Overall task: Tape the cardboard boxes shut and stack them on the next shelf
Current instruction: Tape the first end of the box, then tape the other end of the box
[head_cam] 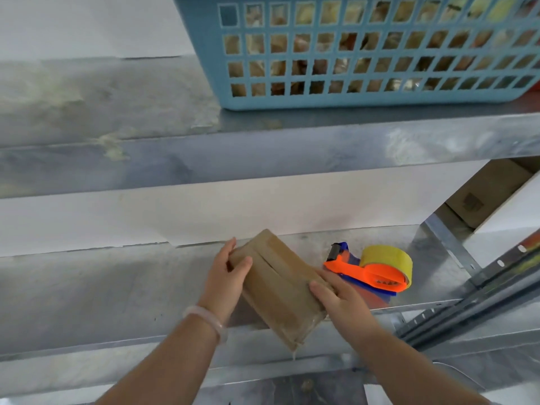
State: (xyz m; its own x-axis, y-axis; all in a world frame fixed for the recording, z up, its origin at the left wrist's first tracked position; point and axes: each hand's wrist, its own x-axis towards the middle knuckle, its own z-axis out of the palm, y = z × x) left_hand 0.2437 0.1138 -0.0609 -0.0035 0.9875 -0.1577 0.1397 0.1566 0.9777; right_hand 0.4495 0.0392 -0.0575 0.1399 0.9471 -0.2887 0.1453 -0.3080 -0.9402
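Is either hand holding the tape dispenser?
No, the left hand and right hand grip the cardboard box; the tape dispenser lies on the shelf.

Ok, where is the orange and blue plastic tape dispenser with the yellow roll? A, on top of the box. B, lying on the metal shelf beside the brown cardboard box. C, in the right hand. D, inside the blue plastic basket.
B: the tape dispenser lies on the metal shelf, right of the brown cardboard box that the left hand and right hand hold.
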